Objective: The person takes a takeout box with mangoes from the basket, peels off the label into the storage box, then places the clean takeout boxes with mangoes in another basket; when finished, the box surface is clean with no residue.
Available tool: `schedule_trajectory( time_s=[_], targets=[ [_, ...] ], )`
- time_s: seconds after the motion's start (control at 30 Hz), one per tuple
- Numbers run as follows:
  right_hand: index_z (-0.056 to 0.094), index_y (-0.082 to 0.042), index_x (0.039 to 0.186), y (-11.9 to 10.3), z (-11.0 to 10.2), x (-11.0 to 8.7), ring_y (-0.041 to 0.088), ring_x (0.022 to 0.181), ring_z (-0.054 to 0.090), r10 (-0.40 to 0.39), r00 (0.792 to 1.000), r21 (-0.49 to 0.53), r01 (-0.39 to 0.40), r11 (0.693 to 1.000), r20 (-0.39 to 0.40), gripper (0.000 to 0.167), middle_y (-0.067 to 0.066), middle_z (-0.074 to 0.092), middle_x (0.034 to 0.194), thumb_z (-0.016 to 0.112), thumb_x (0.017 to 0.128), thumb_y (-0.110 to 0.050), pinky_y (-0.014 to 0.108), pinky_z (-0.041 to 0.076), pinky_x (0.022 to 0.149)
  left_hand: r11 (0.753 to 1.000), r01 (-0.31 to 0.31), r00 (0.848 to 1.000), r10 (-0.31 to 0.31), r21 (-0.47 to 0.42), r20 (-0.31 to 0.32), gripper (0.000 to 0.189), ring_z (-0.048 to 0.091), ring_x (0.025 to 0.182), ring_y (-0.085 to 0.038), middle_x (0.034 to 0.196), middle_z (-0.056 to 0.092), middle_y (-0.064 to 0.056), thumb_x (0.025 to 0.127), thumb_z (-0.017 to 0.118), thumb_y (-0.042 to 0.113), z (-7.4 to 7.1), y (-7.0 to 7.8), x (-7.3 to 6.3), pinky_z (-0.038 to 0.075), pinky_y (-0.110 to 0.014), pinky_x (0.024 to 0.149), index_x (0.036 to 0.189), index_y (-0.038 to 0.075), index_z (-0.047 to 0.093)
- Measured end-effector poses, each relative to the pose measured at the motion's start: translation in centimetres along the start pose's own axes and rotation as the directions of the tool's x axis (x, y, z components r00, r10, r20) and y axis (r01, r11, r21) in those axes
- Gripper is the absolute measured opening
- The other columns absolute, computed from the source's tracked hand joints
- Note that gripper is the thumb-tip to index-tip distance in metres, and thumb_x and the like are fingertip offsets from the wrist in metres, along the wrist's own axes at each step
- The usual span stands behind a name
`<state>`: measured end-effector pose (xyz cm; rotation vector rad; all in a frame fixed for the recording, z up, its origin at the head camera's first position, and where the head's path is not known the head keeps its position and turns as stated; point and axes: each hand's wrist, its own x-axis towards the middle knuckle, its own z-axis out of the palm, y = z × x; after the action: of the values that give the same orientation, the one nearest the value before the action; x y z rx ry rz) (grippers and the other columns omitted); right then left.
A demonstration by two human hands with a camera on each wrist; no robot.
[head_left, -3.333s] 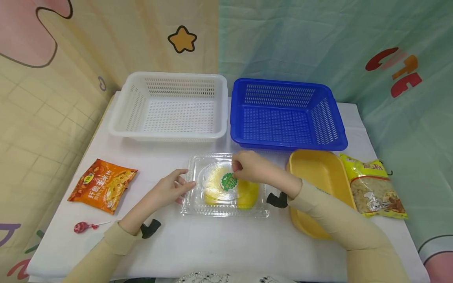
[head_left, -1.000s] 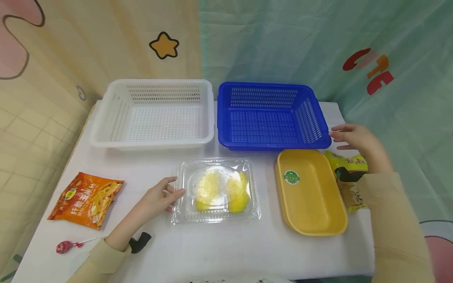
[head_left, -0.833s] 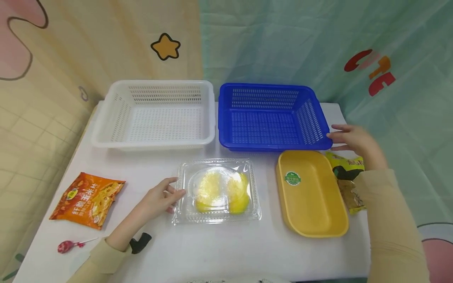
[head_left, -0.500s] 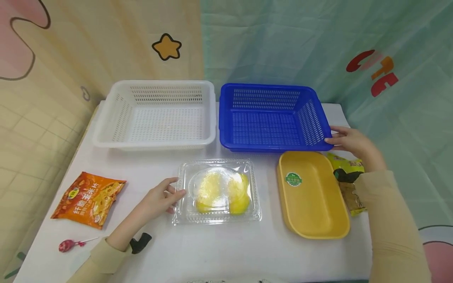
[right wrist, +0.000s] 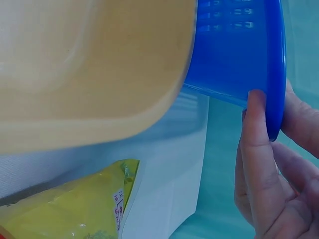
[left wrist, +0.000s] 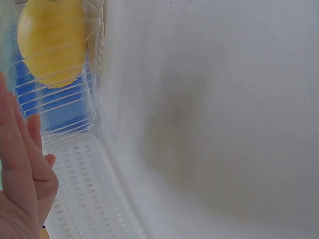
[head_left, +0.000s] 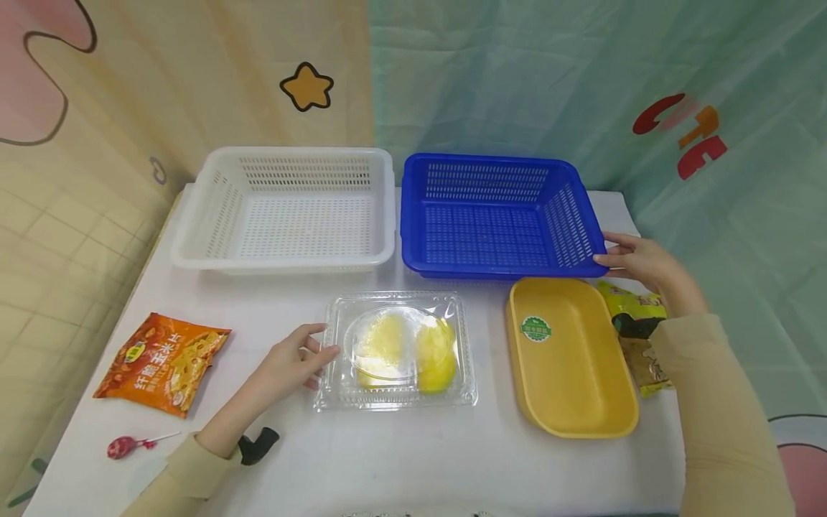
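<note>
A clear plastic clamshell container [head_left: 400, 398] lies at the table's middle, with yellow rounded objects [head_left: 436, 355] inside. My left hand [head_left: 291, 366] rests at its left edge, thumb over the rim and the other fingers loosely extended beside it; the left wrist view shows the container's ribbed side [left wrist: 92, 94] close by. With thumb and fingers, my right hand [head_left: 649, 262] pinches the near right corner of the blue basket [head_left: 500, 269]; the rim sits between them in the right wrist view. A green round sticker [head_left: 535, 329] is on the yellow tray's inner left wall.
The yellow tray [head_left: 581, 380] stands just in front of the blue basket. A yellow snack bag [head_left: 642, 305] lies right of it, partly under my right wrist. A white basket [head_left: 284, 260] stands back left. An orange snack bag [head_left: 164, 362] and a lollipop [head_left: 120, 447] lie at left.
My right hand has left the container's lid and reached right, then closed on the blue basket's corner. The green sticker has gone from the lid to the yellow tray. My left hand stays at the container.
</note>
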<state>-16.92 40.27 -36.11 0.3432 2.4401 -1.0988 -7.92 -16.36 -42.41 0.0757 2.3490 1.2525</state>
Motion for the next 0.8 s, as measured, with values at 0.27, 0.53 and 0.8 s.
schedule_trajectory(
  time_s=[0.27,0.53,0.8],
  targets=[
    [0.01,-0.003,0.157,-0.1,0.3,-0.1,-0.001,0.083,0.064,-0.011,1.0,0.029,0.011,1.0,-0.019,0.086,0.004,0.056,0.112,0.061,0.096,-0.036,0.033,0.055,0.095,0.999,-0.035,0.996,0.036,0.017,-0.077,0.066,0.063,0.06,-0.017,0.101,0.058,-0.015,0.094,0.068,0.033,-1.0,0.9,-1.1,0.056,-0.029,0.06,0.143,0.0,0.04],
    [0.008,-0.005,0.158,0.2,0.9,-0.2,-0.003,0.084,0.063,-0.03,0.998,0.073,0.033,0.997,-0.048,0.085,0.01,0.051,0.119,0.056,0.098,-0.041,0.023,0.056,0.09,0.998,-0.061,0.99,0.06,0.003,-0.129,0.064,0.063,0.06,-0.016,0.102,0.06,-0.015,0.096,0.065,0.028,-2.6,2.6,-2.2,0.054,-0.026,0.06,0.145,-0.002,0.037],
    [0.007,-0.007,0.159,0.6,1.0,-0.4,-0.005,0.085,0.063,-0.012,0.999,0.102,0.017,0.995,-0.043,0.086,0.005,0.053,0.119,0.057,0.097,-0.041,0.026,0.056,0.093,0.983,-0.18,0.968,0.17,-0.039,-0.185,0.064,0.062,0.063,-0.011,0.104,0.056,-0.015,0.099,0.06,0.028,-5.4,6.4,-0.4,0.058,-0.025,0.06,0.148,-0.003,0.032]
  ],
)
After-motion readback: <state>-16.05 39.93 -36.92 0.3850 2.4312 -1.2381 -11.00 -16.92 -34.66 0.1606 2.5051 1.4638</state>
